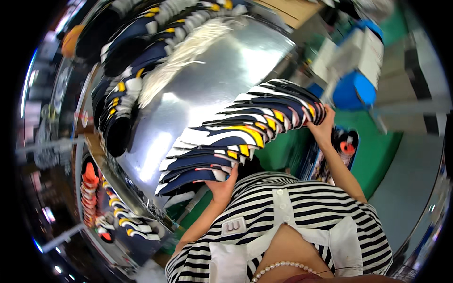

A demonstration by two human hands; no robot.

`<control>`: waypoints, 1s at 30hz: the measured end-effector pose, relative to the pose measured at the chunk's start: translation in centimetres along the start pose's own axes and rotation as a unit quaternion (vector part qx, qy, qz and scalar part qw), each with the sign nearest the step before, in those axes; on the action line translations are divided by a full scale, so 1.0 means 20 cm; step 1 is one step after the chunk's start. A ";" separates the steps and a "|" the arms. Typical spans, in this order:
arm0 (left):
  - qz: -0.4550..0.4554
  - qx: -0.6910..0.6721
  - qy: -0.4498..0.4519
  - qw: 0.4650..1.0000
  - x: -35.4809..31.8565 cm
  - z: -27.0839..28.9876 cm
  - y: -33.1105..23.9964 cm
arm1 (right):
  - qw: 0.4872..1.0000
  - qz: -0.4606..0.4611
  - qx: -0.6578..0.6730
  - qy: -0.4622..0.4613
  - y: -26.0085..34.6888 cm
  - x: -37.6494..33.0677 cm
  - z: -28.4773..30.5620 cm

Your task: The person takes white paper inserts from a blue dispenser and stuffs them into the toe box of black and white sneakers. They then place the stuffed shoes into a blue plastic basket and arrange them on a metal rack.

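A long stack of shoe uppers [236, 134], navy, white and black with yellow and pink accents, stretches slantwise in front of me, its far side over the metal table. The pieces nest one against another. My left hand [222, 186] grips the near left end, with the thumb up along the side facing me. At the far right end, my right hand [323, 126] is wrapped round the last pieces. Most fingers of both hands are hidden by the stack.
Across the shiny metal table [226, 70] lie a bundle of white laces [188, 59] and more rows of uppers [141, 56]. Orange uppers [88, 193] sit on a lower left shelf. A bin [348, 147] and a blue container [354, 92] are on the right, by the green floor [382, 151].
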State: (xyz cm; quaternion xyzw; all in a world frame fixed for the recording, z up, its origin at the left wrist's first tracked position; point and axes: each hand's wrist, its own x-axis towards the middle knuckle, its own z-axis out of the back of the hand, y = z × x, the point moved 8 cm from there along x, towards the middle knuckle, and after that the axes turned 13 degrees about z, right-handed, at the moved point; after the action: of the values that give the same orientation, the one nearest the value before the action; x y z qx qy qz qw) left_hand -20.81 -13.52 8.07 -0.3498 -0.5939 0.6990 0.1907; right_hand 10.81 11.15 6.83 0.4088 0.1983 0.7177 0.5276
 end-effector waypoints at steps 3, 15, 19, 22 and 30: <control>-0.050 0.143 0.043 0.988 -0.16 -0.17 -0.07 | 0.995 -0.097 0.027 -0.023 -0.36 -0.47 0.19; -0.275 0.439 0.453 0.725 -0.87 -1.74 0.52 | 0.777 -0.613 -0.083 -0.117 -1.27 -2.52 0.81; -0.327 0.466 0.507 0.648 -1.06 -2.34 1.00 | 0.672 -0.725 -0.035 -0.150 -1.56 -2.82 0.81; -0.344 0.490 0.548 0.585 -1.08 -2.78 1.37 | 0.610 -0.771 0.000 -0.181 -1.84 -2.90 0.74; -0.195 0.669 0.606 0.384 -0.81 -3.51 2.68 | 0.479 -0.876 0.005 -0.062 -2.55 -3.01 0.32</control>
State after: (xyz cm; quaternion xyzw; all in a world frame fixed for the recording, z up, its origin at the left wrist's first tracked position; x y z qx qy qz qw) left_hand 48.55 12.48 -42.88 -0.3142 0.2864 0.4166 0.8036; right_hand 52.86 -26.57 -48.67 0.0690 0.4235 -0.1445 0.8916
